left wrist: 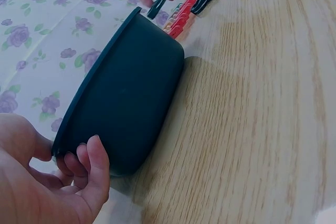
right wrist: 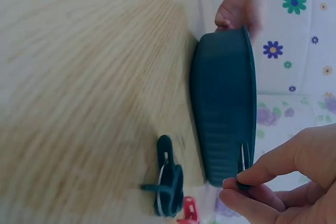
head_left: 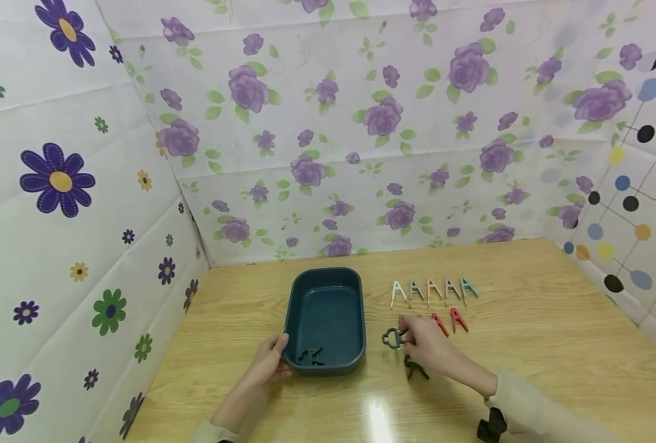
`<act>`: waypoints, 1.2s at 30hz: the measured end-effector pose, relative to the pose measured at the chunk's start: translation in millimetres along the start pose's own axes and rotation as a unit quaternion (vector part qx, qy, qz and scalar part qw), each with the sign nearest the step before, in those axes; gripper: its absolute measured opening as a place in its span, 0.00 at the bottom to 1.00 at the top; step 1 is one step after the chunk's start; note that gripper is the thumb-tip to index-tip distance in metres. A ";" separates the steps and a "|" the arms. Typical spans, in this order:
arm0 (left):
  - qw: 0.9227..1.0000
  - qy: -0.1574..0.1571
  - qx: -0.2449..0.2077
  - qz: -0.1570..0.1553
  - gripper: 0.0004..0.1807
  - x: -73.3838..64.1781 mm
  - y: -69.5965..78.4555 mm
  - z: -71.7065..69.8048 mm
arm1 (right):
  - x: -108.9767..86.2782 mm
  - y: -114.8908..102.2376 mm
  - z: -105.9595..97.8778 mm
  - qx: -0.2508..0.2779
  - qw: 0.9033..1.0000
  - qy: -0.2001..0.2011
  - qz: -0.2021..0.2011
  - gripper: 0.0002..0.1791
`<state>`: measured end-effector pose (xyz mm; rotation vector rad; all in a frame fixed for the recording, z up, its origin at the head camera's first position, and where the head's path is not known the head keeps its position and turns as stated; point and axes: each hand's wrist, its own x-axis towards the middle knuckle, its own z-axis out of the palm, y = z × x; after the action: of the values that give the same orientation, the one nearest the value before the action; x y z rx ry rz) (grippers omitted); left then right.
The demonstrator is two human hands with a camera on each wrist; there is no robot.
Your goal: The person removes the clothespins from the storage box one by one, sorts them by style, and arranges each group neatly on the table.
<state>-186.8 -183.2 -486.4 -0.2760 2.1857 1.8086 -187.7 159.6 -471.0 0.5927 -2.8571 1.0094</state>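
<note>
My left hand (head_left: 266, 360) grips the near left corner of a dark teal plastic basin (head_left: 330, 317), thumb on the rim and fingers against the outer wall. Dark clips (head_left: 309, 357) lie in the basin's near left corner; their exact number is hard to tell. My right hand (head_left: 432, 349) pinches a dark green clip (right wrist: 244, 156) between thumb and fingers, held above the table just right of the basin. Below that hand, another dark green clip (head_left: 415, 367) rests on the table.
Beyond my right hand, a row of several clothespins (head_left: 430, 291) in white, grey, beige and teal lies on the wooden table (head_left: 527, 320). Nearer is a row of red clothespins (head_left: 458, 319), partly hidden by the hand. Patterned cloth walls (head_left: 328, 147) surround the table.
</note>
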 end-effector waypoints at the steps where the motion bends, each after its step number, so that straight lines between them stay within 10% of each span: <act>1: 1.000 -0.001 0.000 0.000 0.22 0.1 -0.2 0.2 | -3.0 1.7 -1.3 -0.001 1.000 0.003 0.010 0.12; 32: 1.000 -0.001 0.000 -0.003 0.23 2.3 -0.8 -0.4 | -60.6 46.4 -22.0 -0.088 0.981 0.006 0.175 0.05; 36: 1.000 -0.003 -0.002 0.000 0.23 2.3 -1.3 -0.7 | -56.8 45.3 -20.1 -0.106 0.978 -0.007 0.181 0.20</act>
<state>-188.5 -184.0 -488.2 -0.2720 2.1787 1.8105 -153.6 223.4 -492.1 0.0615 -3.0966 0.7143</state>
